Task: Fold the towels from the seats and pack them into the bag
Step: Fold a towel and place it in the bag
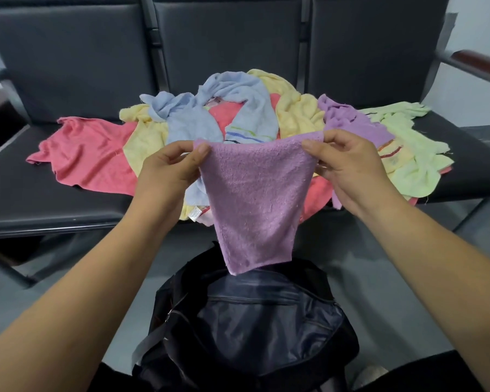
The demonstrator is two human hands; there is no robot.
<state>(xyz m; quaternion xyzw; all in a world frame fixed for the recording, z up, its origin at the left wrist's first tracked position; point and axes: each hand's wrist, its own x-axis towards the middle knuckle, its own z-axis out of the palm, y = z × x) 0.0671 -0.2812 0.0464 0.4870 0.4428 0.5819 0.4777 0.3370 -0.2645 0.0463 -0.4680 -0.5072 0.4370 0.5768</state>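
The black bag [266, 329] stands on the grey floor [379, 264] nearest the person, its mouth gaping upward and its dark blue lining showing. Bare floor lies on both sides of the bag, and the two forearms reach forward over it, one past each side.

Just beyond the bag runs the front edge of the row of black seats [68, 210]. The seat to the far left of the bag is mostly bare cushion. Straight beyond the bag, a loose heap spills across the seats: a pink towel [88, 154] to the left, a blue towel [238, 108] and a yellow towel [294, 108] on top, a second purple cloth [357, 125] and a light green towel [408, 154] to the right. Parts of the heap overhang the front edge towards the bag.

The purple towel [255, 199] hangs in the air above the far rim of the bag, in front of the heap. The left hand [167, 171] pinches its upper left corner between thumb and curled fingers, and the right hand [348, 168] pinches the upper right corner the same way. The top edge is stretched crosswise between them, sagging slightly. From there the cloth narrows downward, so its long axis runs down towards the bag's mouth. Its lower edge, tilted a little, overlaps the bag's far rim in this view; whether it touches the bag cannot be told.
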